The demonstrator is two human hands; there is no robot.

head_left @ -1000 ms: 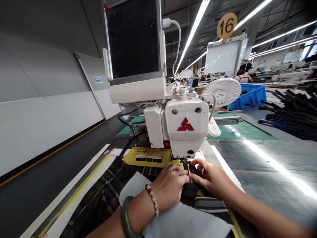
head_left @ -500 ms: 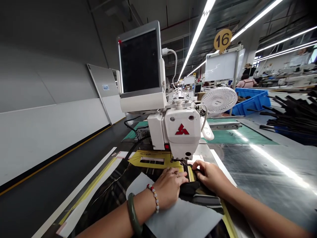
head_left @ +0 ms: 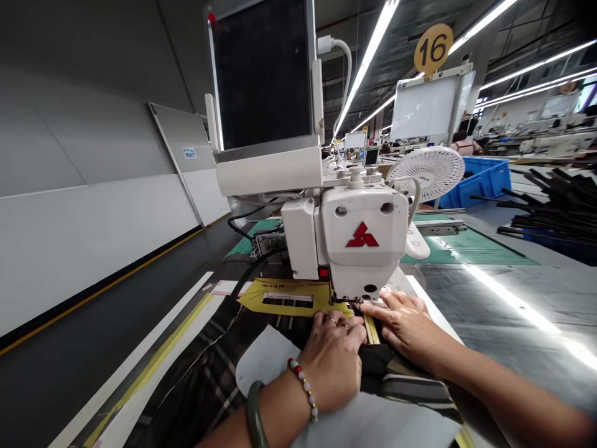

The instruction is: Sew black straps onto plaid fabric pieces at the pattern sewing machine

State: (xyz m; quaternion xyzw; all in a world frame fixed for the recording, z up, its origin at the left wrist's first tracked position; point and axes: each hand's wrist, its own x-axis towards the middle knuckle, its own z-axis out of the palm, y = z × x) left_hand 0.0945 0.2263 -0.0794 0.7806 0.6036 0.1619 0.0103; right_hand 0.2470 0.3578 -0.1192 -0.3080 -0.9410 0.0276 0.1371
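Note:
My left hand lies palm down on dark plaid fabric, just in front of the sewing machine head. Its fingers rest at the edge of a yellow template with a slot in it. A sheet of grey-white paper sits partly under that hand and wrist. My right hand has its index finger stretched left to the needle area, the other fingers apart, with nothing visibly gripped. Between the hands run narrow yellow strips on the dark cloth. The needle's tip is hard to make out.
A dark screen stands above the machine. To the right are a white fan, a blue bin and a heap of dark strips. The shiny metal tabletop extends to the right. A grey-white wall panel lines the left.
My view has moved closer to the machine. My right hand has shifted from the cloth's edge, fingers bent, to an index finger extended near the needle. The left hand stays on the fabric.

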